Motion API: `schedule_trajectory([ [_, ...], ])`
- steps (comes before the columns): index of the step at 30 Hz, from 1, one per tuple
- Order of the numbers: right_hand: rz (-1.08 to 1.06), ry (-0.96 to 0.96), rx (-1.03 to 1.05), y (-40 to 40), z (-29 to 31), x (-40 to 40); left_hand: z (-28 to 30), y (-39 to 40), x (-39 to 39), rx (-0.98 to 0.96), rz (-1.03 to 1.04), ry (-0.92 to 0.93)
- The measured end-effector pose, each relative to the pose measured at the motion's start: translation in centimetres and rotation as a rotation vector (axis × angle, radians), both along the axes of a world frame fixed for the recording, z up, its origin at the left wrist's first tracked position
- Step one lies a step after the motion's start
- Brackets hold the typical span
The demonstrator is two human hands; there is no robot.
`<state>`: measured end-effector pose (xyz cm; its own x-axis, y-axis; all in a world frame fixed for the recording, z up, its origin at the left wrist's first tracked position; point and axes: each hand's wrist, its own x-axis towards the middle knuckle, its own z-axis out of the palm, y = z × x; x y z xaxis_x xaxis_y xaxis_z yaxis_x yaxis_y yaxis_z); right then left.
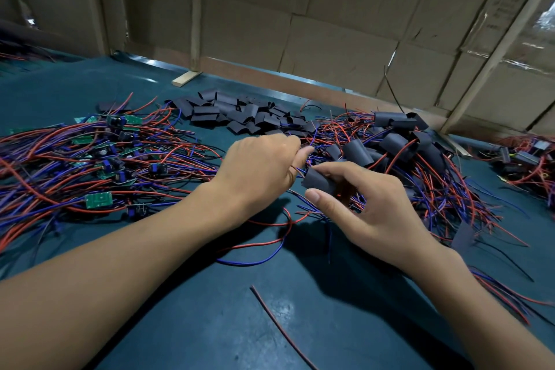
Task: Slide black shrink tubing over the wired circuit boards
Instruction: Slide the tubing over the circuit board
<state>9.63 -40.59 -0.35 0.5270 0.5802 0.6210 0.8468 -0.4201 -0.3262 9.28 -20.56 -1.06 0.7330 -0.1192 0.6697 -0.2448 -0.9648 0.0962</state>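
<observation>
My right hand (372, 207) holds a black shrink tube (319, 180) between thumb and fingers at the centre of the table. My left hand (258, 165) is curled just left of it and pinches red and blue wires (295, 170) that run into the tube's left end. The board inside the tube is hidden. Loose wires (270, 242) trail from the hands onto the mat. A pile of bare wired circuit boards (99, 159) lies at the left. Empty black tubes (240, 114) lie heaped behind the hands. Boards covered with tubing (396, 141) are piled at the right.
The work surface is a dark green mat (210, 309). A single red wire (279, 327) lies near the front. Cardboard sheets (300, 9) wall off the back. More wired parts (522, 159) sit at the far right edge.
</observation>
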Motion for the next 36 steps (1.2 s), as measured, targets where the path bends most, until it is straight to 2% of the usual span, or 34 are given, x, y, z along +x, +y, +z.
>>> schedule_trajectory([
  [2,-0.022,0.083,0.081,0.3,-0.3,0.1,0.0,0.0,-0.1,-0.047,-0.115,0.050],
  [5,-0.039,0.187,0.171,0.5,-0.8,0.6,0.2,-0.3,-0.3,-0.170,-0.404,0.138],
  [7,-0.032,0.252,0.237,0.4,-0.9,1.1,0.3,-0.6,-0.3,-0.180,-0.525,0.167],
  [9,-0.057,0.262,0.265,-0.1,-0.7,1.8,0.0,-0.4,0.0,-0.131,-0.508,0.175],
  [11,-0.103,0.263,0.266,-1.0,-0.5,2.6,-0.3,0.3,0.4,-0.034,-0.359,0.201],
  [14,-0.158,0.290,0.284,-2.4,-0.2,3.7,-0.4,1.6,1.1,0.242,-0.125,0.257],
  [16,-0.181,0.303,0.293,-2.9,0.0,4.1,-0.1,2.4,1.2,0.360,-0.083,0.246],
  [21,-0.227,0.312,0.271,-3.3,0.2,4.3,0.0,2.7,1.3,0.334,-0.095,0.180],
  [26,-0.241,0.059,0.031,-3.6,0.7,3.1,0.2,2.2,1.1,0.278,-0.158,0.063],
  [29,-0.245,-0.062,-0.076,-3.4,1.0,2.7,0.6,1.7,0.8,0.318,-0.193,0.033],
  [32,-0.238,-0.115,-0.122,-3.1,1.0,2.6,0.8,1.3,0.6,0.318,-0.285,0.005],
  [36,-0.277,-0.099,-0.154,-3.2,1.0,2.7,0.8,0.5,0.2,0.179,-0.466,0.060],
])
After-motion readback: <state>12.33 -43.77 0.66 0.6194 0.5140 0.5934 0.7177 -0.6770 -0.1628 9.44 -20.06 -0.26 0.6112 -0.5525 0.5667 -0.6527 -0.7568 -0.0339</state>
